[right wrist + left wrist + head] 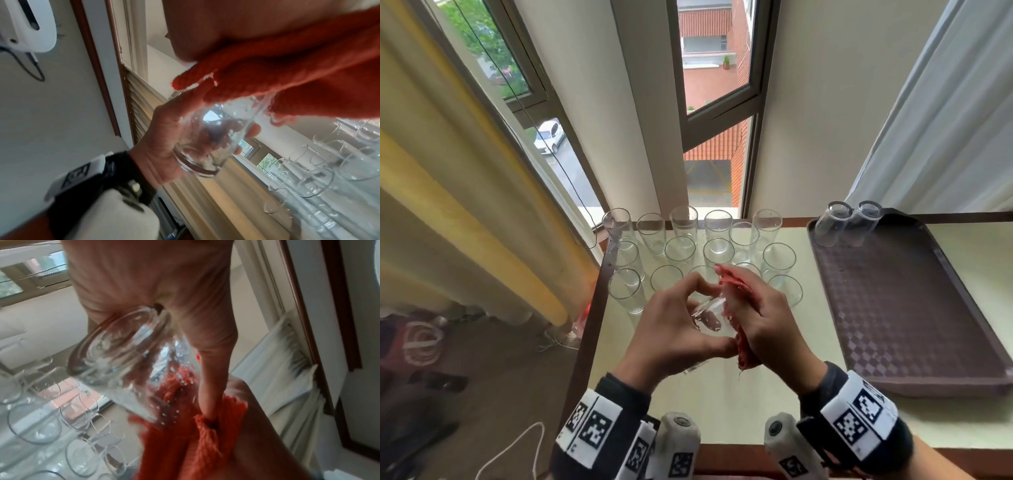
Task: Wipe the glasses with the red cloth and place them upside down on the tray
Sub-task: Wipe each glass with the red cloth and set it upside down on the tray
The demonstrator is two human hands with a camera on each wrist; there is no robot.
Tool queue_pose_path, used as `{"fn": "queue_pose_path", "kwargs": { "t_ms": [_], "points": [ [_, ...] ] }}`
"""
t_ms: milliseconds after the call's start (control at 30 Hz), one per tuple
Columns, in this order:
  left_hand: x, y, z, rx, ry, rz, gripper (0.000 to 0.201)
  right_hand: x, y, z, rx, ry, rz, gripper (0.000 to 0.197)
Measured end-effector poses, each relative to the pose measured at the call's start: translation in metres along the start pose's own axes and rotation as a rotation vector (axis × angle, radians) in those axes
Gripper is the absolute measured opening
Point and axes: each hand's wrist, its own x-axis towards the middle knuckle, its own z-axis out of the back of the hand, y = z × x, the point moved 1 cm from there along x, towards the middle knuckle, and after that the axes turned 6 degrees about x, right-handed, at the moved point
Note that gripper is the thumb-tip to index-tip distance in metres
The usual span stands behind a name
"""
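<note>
above the table (722,404) front, between upright glasses (681,250) and tray (914,308), the left hand (671,329) grips a glass (709,317); the right hand (770,322) presses the red cloth (743,353) into it.

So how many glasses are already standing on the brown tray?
2. Both glasses stand upside down, side by side, at the tray's far left corner. None seems hidden.

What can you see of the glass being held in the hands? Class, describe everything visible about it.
The held glass is a clear, plain tumbler with a thick base and water droplets on its wall. It is lifted off the table and tilted on its side. The left hand grips it around the base end, while the right hand pushes the red cloth into its mouth. Nothing else touches it.
</note>
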Motion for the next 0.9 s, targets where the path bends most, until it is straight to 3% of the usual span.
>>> {"fn": "queue_pose_path", "kwargs": {
  "t_ms": [133,267,367,467,600,733,900],
  "points": [
    [0.001,0.002,-0.015,-0.25,0.066,0.116,0.065,-0.007,-0.004,0.014,-0.028,0.015,0.171,0.04],
    [0.003,0.004,-0.032,-0.251,0.005,0.184,0.063,-0.007,-0.009,0.023,-0.082,-0.06,0.176,0.043],
    [0.004,0.005,-0.042,-0.263,-0.059,0.217,0.062,-0.011,-0.01,0.033,-0.071,-0.031,0.119,0.05],
    [0.005,0.005,-0.051,-0.255,-0.028,0.233,0.071,-0.01,-0.01,0.052,0.006,-0.024,0.036,0.05],
    [0.007,0.006,-0.05,-0.281,-0.038,0.261,0.082,-0.005,-0.021,0.089,0.195,-0.111,-0.227,0.036],
    [0.013,0.008,-0.042,-0.412,-0.127,0.256,0.085,-0.022,-0.059,0.125,-0.126,-0.175,-0.431,0.026],
    [0.013,0.006,-0.048,-0.493,-0.19,0.246,0.085,-0.051,-0.115,0.123,-0.497,-0.089,-0.485,0.052]
  ]
}}
